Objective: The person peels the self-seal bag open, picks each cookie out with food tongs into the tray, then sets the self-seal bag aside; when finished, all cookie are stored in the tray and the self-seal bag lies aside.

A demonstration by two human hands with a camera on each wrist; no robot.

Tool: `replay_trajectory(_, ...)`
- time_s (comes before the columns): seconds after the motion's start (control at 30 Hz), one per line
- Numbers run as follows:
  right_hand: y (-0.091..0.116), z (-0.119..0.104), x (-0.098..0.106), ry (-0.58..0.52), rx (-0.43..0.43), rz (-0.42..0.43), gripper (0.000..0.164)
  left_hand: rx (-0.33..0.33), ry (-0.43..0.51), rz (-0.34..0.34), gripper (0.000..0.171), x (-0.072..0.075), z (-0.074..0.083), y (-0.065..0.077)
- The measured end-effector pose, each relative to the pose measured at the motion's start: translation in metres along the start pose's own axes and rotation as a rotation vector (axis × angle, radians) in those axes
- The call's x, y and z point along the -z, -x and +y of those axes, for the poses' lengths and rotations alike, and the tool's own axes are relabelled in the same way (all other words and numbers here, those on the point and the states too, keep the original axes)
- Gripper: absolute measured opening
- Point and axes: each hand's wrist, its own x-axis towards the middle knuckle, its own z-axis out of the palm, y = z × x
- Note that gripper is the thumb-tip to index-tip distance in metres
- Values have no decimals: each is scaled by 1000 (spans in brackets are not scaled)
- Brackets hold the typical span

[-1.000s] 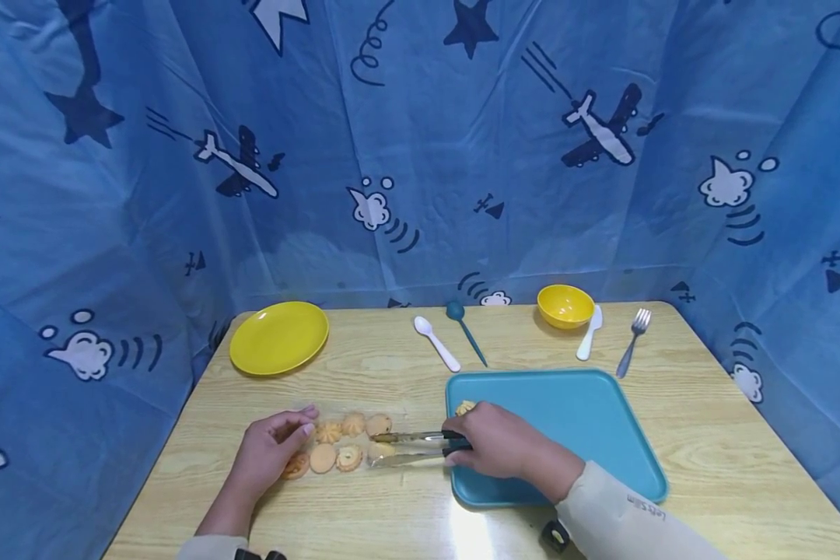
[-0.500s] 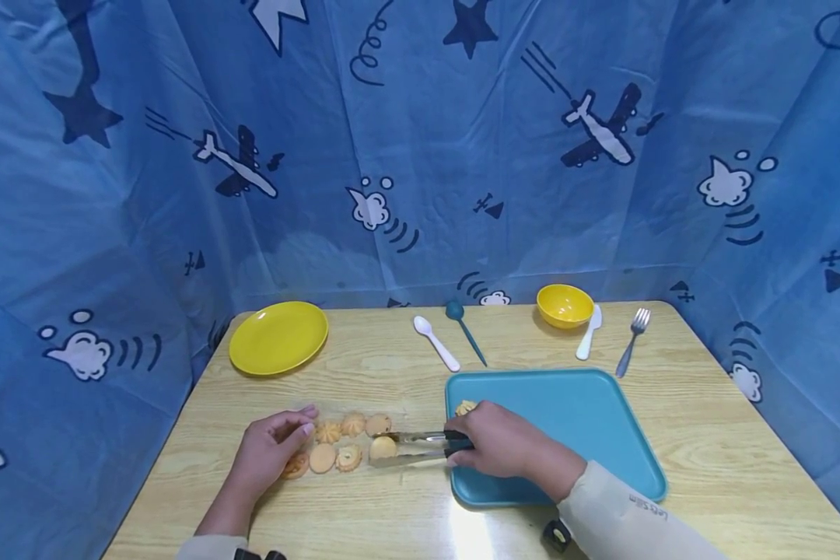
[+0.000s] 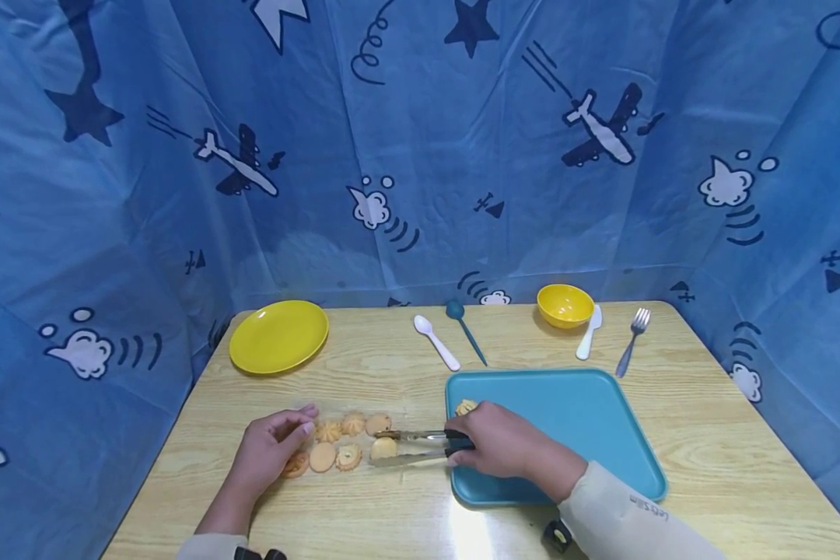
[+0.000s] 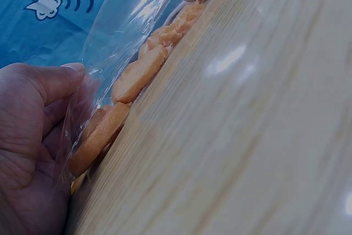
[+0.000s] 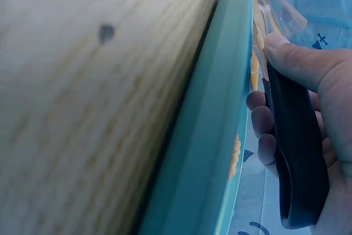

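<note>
Cookies point(image 3: 323, 457): 7 vis. in bag point(image 4: 124, 31), 1 on tray point(image 3: 574, 404); tot. 8. Bag, tray, knife point(image 3: 589, 333), fork point(image 3: 632, 346), plate point(image 3: 280, 337), bowl point(image 3: 565, 307): qty. 1 ea. Tongs point(image 5: 300, 152): 1 pr. Wht. spoon point(image 3: 439, 346), dk. teal spoon point(image 3: 472, 337): 1 ea., tot. 2. L hand point(image 3: 273, 447), R hand point(image 3: 493, 439): 1 ea., tot. 2.

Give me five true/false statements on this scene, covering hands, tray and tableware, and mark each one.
1. The right hand holds the tongs. True.
2. The left hand rests on the yellow plate. False: it pinches the clear plastic packaging.
3. A cookie lies on the teal tray. True.
4. The white spoon lies inside the yellow bowl. False: it lies on the table.
5. In the head view, the fork is right of the bowl. True.
</note>
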Motion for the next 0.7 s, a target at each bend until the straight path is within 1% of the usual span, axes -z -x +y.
replay_trajectory(0.37, 0, -4, 3, 8, -7, 7, 49, 4, -10, 1, 17, 1, -1, -1)
replay_trajectory(0.47, 3, -1, 6, 1, -8, 22, 45, 3, -6, 2, 17, 1, -1, -1)
replay_trajectory(0.6, 17, 8, 15, -3, -21, 71, 36, 0, -4, 3, 17, 0, -1, -1)
replay_trajectory(0.7, 34, 19, 24, 2, -65, 110, 33, 2, -2, 2, 16, 0, -1, -1)
